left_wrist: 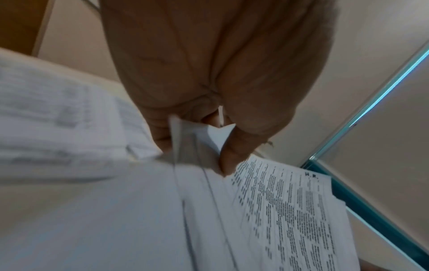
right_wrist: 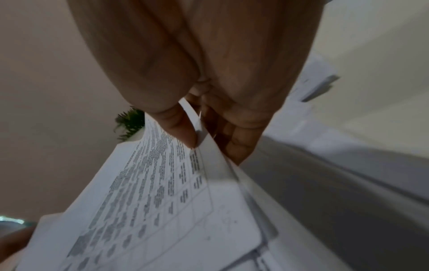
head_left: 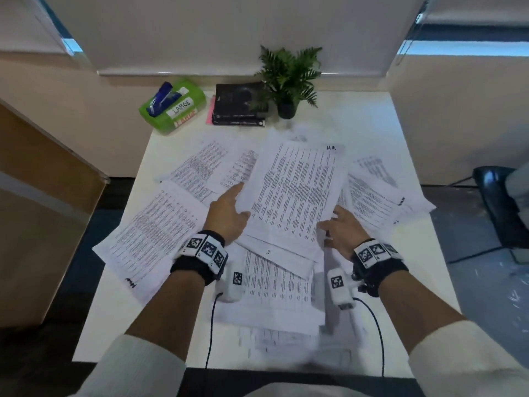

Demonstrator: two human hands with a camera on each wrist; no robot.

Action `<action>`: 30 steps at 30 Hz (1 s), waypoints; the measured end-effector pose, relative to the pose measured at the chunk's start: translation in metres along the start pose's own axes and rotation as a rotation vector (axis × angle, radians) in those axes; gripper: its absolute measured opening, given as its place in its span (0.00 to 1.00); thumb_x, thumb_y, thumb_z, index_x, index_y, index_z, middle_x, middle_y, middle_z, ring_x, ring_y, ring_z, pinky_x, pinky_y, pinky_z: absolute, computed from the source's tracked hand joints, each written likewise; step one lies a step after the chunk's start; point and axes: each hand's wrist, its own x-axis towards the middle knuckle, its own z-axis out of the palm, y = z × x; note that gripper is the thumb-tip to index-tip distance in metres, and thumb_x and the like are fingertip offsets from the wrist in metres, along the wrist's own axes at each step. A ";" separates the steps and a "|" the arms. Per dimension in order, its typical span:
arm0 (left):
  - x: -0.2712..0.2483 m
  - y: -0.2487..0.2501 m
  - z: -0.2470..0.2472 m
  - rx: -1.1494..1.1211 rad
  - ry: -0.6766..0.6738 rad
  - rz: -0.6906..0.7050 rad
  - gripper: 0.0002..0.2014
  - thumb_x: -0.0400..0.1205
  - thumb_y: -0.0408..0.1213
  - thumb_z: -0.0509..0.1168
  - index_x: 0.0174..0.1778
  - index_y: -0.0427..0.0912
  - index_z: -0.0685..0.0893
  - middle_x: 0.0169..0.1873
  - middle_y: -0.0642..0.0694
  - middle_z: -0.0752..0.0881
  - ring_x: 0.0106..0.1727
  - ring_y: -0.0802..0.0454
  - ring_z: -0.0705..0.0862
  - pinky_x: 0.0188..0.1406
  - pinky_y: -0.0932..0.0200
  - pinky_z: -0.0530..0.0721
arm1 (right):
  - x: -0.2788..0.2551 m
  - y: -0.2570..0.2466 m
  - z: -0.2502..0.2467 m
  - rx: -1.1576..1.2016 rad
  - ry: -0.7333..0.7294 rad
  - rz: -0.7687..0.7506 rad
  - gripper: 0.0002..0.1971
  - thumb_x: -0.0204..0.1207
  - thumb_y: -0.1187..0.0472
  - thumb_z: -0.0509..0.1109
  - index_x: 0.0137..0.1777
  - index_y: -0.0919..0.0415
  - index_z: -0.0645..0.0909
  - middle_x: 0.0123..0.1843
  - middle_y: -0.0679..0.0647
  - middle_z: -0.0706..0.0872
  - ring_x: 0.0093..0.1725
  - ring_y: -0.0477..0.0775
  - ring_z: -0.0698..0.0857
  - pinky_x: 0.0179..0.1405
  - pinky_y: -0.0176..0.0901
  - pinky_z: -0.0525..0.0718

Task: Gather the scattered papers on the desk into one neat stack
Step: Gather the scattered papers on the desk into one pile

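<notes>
A bundle of printed papers [head_left: 294,196] is held slightly raised over the middle of the white desk [head_left: 406,282]. My left hand [head_left: 232,213] grips its left edge, and the left wrist view shows thumb and fingers pinching several sheets [left_wrist: 290,210]. My right hand [head_left: 335,224] grips the right edge, thumb on top and fingers underneath the papers [right_wrist: 150,192] in the right wrist view. Loose sheets lie scattered around: one at the left [head_left: 154,236], others at the back left [head_left: 200,167], at the right [head_left: 378,193] and at the front [head_left: 280,296].
A green glove box [head_left: 174,106], a pile of black books [head_left: 240,104] and a small potted plant [head_left: 289,78] stand along the desk's back edge. A wooden cabinet [head_left: 37,210] is at the left, a dark chair [head_left: 498,204] at the right.
</notes>
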 end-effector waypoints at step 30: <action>-0.005 -0.047 0.059 -0.041 0.085 -0.309 0.18 0.83 0.44 0.65 0.68 0.48 0.75 0.64 0.41 0.83 0.62 0.43 0.82 0.59 0.53 0.76 | -0.006 0.053 -0.034 -0.795 0.010 0.050 0.12 0.73 0.62 0.69 0.32 0.60 0.71 0.30 0.56 0.74 0.31 0.53 0.74 0.33 0.41 0.70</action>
